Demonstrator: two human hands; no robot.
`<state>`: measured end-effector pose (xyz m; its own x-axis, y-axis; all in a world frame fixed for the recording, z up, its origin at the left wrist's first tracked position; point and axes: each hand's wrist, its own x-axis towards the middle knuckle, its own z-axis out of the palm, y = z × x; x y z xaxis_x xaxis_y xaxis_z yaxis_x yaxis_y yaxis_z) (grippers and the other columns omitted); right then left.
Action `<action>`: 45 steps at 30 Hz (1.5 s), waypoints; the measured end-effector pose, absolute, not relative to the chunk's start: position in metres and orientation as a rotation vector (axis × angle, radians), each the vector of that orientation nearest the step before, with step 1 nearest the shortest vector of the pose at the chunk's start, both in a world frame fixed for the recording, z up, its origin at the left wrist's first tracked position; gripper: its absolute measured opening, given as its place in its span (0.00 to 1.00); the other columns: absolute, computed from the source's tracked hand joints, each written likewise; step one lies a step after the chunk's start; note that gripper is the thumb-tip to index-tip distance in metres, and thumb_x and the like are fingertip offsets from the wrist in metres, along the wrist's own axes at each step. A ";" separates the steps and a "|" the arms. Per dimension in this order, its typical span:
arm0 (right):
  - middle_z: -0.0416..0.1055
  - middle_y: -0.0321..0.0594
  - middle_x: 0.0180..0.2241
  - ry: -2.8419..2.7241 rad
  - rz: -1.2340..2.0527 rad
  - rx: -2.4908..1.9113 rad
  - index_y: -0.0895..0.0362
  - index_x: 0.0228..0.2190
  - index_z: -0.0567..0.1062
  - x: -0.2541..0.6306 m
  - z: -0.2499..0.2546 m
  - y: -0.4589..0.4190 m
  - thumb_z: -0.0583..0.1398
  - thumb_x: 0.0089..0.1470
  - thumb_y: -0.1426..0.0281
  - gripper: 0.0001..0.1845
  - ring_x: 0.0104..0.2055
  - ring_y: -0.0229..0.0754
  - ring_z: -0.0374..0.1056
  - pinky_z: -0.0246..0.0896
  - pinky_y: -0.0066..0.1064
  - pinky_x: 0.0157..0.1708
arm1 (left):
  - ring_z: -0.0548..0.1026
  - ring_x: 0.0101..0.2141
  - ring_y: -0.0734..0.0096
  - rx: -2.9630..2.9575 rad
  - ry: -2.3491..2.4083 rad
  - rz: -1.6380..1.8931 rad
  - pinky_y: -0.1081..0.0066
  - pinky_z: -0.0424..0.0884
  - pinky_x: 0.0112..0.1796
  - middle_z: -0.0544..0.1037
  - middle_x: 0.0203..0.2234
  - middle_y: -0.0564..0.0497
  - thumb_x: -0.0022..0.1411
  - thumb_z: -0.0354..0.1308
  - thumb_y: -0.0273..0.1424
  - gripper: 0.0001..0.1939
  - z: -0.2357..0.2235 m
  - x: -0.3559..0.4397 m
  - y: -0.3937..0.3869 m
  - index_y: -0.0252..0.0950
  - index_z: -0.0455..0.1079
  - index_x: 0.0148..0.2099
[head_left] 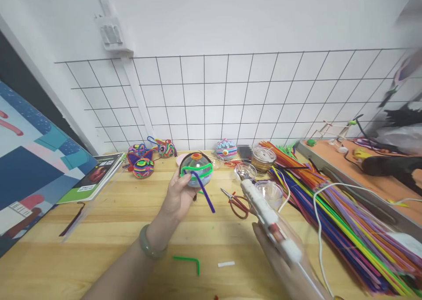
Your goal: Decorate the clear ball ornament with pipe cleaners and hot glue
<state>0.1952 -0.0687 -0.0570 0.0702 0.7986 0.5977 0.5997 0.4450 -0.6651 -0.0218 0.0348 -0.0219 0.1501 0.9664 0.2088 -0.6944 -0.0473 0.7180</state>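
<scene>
My left hand is closed round a clear plastic ball above the table. Green and orange pipe-cleaner strips cover part of the ball, and a purple pipe cleaner sticks out from it toward the lower right. In my right hand is a white hot glue gun, its nozzle pointing up and left, apart from the ball. Red-handled scissors lie between the two hands. Nearer to me on the table are a bent green pipe cleaner and a short white strip.
Bundles of coloured pipe cleaners fill the right side, with a white cord across them. Clear containers stand behind the glue gun. Finished striped balls sit at the back left. A book lies at left; an orange-topped board stands right.
</scene>
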 end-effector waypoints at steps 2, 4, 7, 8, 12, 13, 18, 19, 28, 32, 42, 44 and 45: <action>0.73 0.47 0.40 -1.769 0.281 -1.242 0.56 0.43 0.73 0.194 -0.064 -0.060 0.55 0.58 0.71 0.11 0.43 0.47 0.72 0.70 0.35 0.41 | 0.75 0.43 0.64 0.850 0.423 1.490 0.61 0.71 0.46 0.77 0.44 0.49 0.53 0.63 0.29 0.28 -0.015 -0.025 0.033 0.44 0.64 0.57; 0.71 0.48 0.41 -1.968 0.394 -1.307 0.57 0.44 0.73 0.193 -0.074 -0.053 0.57 0.56 0.71 0.13 0.43 0.47 0.72 0.70 0.35 0.41 | 0.75 0.42 0.65 0.881 0.414 1.540 0.62 0.72 0.45 0.77 0.44 0.49 0.53 0.64 0.29 0.27 -0.010 -0.026 0.029 0.43 0.64 0.56; 0.69 0.48 0.42 -2.127 0.508 -1.435 0.59 0.46 0.73 0.188 -0.085 -0.052 0.59 0.49 0.78 0.20 0.42 0.46 0.72 0.69 0.34 0.41 | 0.75 0.42 0.65 0.928 0.413 1.552 0.65 0.72 0.44 0.76 0.44 0.49 0.51 0.65 0.29 0.26 -0.005 -0.023 0.021 0.42 0.66 0.53; 0.70 0.48 0.42 -2.155 0.530 -1.455 0.60 0.45 0.73 0.185 -0.087 -0.053 0.58 0.47 0.80 0.21 0.42 0.46 0.71 0.68 0.34 0.42 | 0.74 0.42 0.65 0.942 0.420 1.544 0.66 0.72 0.43 0.76 0.44 0.49 0.51 0.65 0.29 0.26 -0.004 -0.021 0.018 0.41 0.67 0.53; 0.71 0.47 0.41 -2.258 0.612 -1.459 0.59 0.41 0.75 0.179 -0.085 -0.056 0.58 0.48 0.80 0.16 0.42 0.46 0.71 0.67 0.34 0.44 | 0.74 0.43 0.63 0.963 0.442 1.507 0.68 0.71 0.43 0.76 0.44 0.48 0.48 0.67 0.30 0.28 -0.003 -0.011 0.007 0.39 0.67 0.53; 0.72 0.47 0.42 -2.283 0.597 -1.453 0.59 0.41 0.76 0.180 -0.083 -0.056 0.59 0.48 0.79 0.16 0.44 0.47 0.71 0.67 0.35 0.45 | 0.74 0.44 0.62 0.965 0.439 1.496 0.68 0.71 0.43 0.76 0.45 0.47 0.48 0.67 0.29 0.29 -0.002 -0.009 0.005 0.38 0.67 0.53; 0.73 0.52 0.48 -2.196 0.377 -1.381 0.59 0.44 0.75 0.191 -0.068 -0.054 0.60 0.53 0.72 0.15 0.51 0.53 0.70 0.66 0.45 0.49 | 0.72 0.48 0.61 0.998 0.401 1.462 0.67 0.71 0.46 0.75 0.48 0.46 0.51 0.66 0.29 0.28 -0.003 -0.002 -0.003 0.38 0.66 0.55; 0.75 0.51 0.46 -2.101 0.346 -1.345 0.59 0.43 0.74 0.191 -0.061 -0.056 0.58 0.56 0.71 0.13 0.49 0.51 0.71 0.68 0.44 0.47 | 0.72 0.48 0.61 1.005 0.398 1.464 0.67 0.71 0.46 0.75 0.48 0.46 0.51 0.66 0.29 0.28 -0.003 -0.001 -0.004 0.39 0.65 0.55; 0.75 0.36 0.28 -1.834 -0.016 -0.966 0.57 0.35 0.70 0.157 0.008 -0.078 0.59 0.58 0.73 0.02 0.29 0.37 0.72 0.67 0.27 0.31 | 0.71 0.51 0.59 0.985 0.425 1.451 0.64 0.69 0.49 0.72 0.51 0.44 0.51 0.66 0.29 0.29 -0.007 0.006 -0.012 0.38 0.64 0.56; 0.76 0.39 0.28 -1.852 -0.211 -0.905 0.59 0.39 0.72 0.150 0.009 -0.067 0.60 0.57 0.78 0.07 0.28 0.38 0.72 0.66 0.29 0.30 | 0.70 0.52 0.58 0.984 0.406 1.454 0.63 0.69 0.50 0.72 0.52 0.44 0.52 0.66 0.29 0.29 -0.006 0.006 -0.014 0.38 0.63 0.56; 0.72 0.45 0.29 -1.946 -0.266 -0.813 0.63 0.52 0.70 0.152 0.003 -0.054 0.58 0.57 0.83 0.22 0.28 0.41 0.65 0.63 0.32 0.26 | 0.73 0.48 0.60 0.970 0.393 1.448 0.62 0.70 0.49 0.74 0.48 0.45 0.54 0.64 0.28 0.26 -0.003 0.005 -0.015 0.37 0.64 0.55; 0.71 0.45 0.29 -1.962 -0.299 -0.795 0.63 0.54 0.69 0.153 0.002 -0.053 0.58 0.56 0.84 0.23 0.29 0.41 0.64 0.61 0.33 0.26 | 0.73 0.48 0.60 0.970 0.386 1.439 0.61 0.70 0.49 0.74 0.48 0.44 0.54 0.64 0.27 0.26 -0.003 0.005 -0.016 0.37 0.64 0.55; 0.70 0.44 0.29 -1.969 -0.314 -0.787 0.63 0.54 0.68 0.153 0.001 -0.052 0.58 0.56 0.84 0.24 0.29 0.41 0.64 0.61 0.33 0.26 | 0.72 0.49 0.60 0.966 0.385 1.438 0.61 0.70 0.50 0.74 0.48 0.44 0.55 0.64 0.27 0.25 -0.002 0.006 -0.016 0.37 0.64 0.55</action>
<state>0.1529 -0.0518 0.0015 -0.3342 0.3968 0.8549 0.6428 0.7593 -0.1012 0.0056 -0.0161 -0.0023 0.1535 0.9356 0.3181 -0.6513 -0.1463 0.7446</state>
